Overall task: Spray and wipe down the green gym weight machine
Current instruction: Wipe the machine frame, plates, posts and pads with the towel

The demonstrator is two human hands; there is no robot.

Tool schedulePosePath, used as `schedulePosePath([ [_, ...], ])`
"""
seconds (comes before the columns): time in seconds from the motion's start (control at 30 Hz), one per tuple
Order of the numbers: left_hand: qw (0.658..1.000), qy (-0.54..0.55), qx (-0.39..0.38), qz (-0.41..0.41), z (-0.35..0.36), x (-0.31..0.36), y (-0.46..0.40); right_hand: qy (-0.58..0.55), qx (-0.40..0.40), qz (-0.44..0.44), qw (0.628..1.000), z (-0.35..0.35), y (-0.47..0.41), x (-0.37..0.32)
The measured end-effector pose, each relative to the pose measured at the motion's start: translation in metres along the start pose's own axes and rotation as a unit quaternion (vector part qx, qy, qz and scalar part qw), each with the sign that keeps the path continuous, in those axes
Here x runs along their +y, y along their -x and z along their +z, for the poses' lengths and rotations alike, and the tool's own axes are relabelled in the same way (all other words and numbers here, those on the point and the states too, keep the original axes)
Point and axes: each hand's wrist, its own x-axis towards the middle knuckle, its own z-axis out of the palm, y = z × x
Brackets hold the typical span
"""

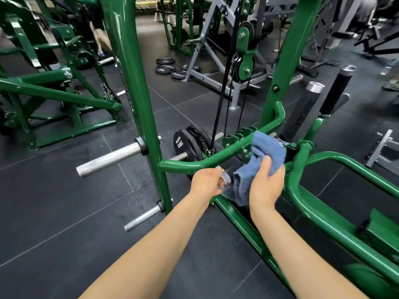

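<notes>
A blue towel (262, 162) is gripped by the right hand (266, 186) and draped over a black padded handle. The handle's chrome end cap (225, 180) is pinched by the left hand (206, 182), just below the green machine's curved bar (194, 164).

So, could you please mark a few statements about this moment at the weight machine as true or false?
1. The right hand holds a blue cloth. True.
2. The left hand holds a spray bottle. False: it grips the chrome end of a black handle.
3. A black plate marked 20kg sits on a peg of the green machine. True.
4. The cloth lies on the floor. False: it is draped over the handle.
</notes>
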Motion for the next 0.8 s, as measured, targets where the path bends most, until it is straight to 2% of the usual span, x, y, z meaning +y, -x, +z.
schedulePosePath([
  [0.1, 0.976, -0.153, 0.022, 0.155, -0.007, 0.001, 0.001, -0.121, -0.004, 0.182, 0.976, -0.004, 0.002, -0.006],
  [0.2, 0.935, -0.245, 0.014, 0.255, -0.007, -0.002, 0.009, -0.152, -0.069, 0.269, 0.949, 0.001, -0.003, -0.02],
  [0.27, 0.921, -0.269, 0.029, 0.279, -0.007, -0.005, 0.01, -0.158, -0.117, 0.325, 0.925, 0.003, 0.001, -0.02],
  [0.33, 0.914, -0.283, 0.043, 0.287, -0.009, -0.008, 0.008, -0.198, -0.183, 0.392, 0.879, 0.007, 0.012, -0.015],
  [0.4, 0.924, -0.272, 0.041, 0.265, -0.009, -0.009, 0.004, -0.257, -0.246, 0.446, 0.821, 0.012, 0.021, -0.008],
  [0.47, 0.933, -0.254, 0.041, 0.253, -0.01, -0.007, 0.002, -0.293, -0.256, 0.456, 0.801, 0.017, 0.024, -0.003],
  [0.53, 0.916, -0.292, 0.055, 0.269, -0.007, -0.007, -0.003, -0.302, -0.256, 0.447, 0.802, 0.023, 0.022, -0.002],
  [0.6, 0.885, -0.358, 0.083, 0.286, -0.003, -0.007, -0.003, -0.304, -0.248, 0.442, 0.806, 0.029, 0.024, -0.003],
  [0.63, 0.879, -0.366, 0.091, 0.292, -0.002, -0.007, -0.004, -0.298, -0.235, 0.433, 0.818, 0.033, 0.025, -0.002],
  [0.7, 0.909, -0.315, 0.073, 0.262, -0.003, -0.005, -0.002, -0.211, -0.187, 0.394, 0.875, 0.033, 0.027, 0.001],
  [0.77, 0.944, -0.256, 0.048, 0.204, -0.009, -0.003, -0.001, -0.06, -0.163, 0.323, 0.93, 0.029, 0.026, -0.001],
  [0.8, 0.955, -0.235, 0.04, 0.174, -0.012, -0.003, -0.002, 0.025, -0.163, 0.283, 0.945, 0.025, 0.023, 0.0],
])
